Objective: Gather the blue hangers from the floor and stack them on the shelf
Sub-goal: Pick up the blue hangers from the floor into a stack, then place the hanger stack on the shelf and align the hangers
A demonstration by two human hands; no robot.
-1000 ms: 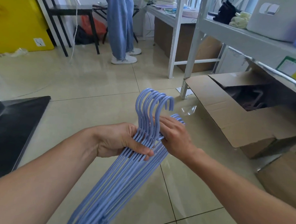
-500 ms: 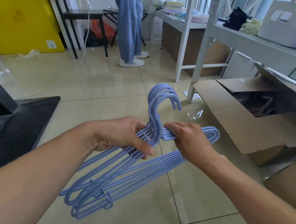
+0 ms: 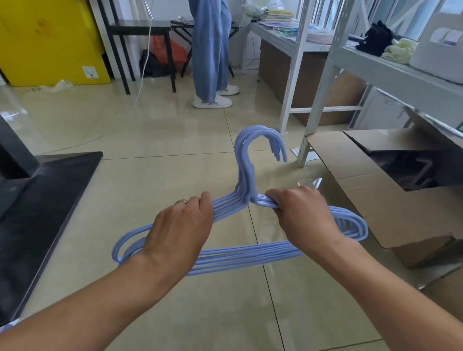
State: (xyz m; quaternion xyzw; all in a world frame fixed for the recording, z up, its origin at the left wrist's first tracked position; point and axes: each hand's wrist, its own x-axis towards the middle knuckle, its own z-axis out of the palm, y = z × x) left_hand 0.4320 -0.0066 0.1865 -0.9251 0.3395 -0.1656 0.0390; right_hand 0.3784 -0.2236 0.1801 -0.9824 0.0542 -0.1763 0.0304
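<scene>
Several blue hangers form one bundle held above the tiled floor, lying almost level with their hooks pointing up and away from me. My left hand grips the left shoulder of the bundle. My right hand is closed around the right shoulder, just beside the hook necks. The grey metal shelf runs along the right side, above and beyond the bundle.
An open cardboard box lies on the floor under the shelf at right. A black base plate sits at left. A person in jeans stands ahead. On the shelf are a white container and folded cloths.
The bundle has swung from hanging steeply down at my left to nearly level. My right hand slid onto the right shoulder and the hooks now stand gathered together.
</scene>
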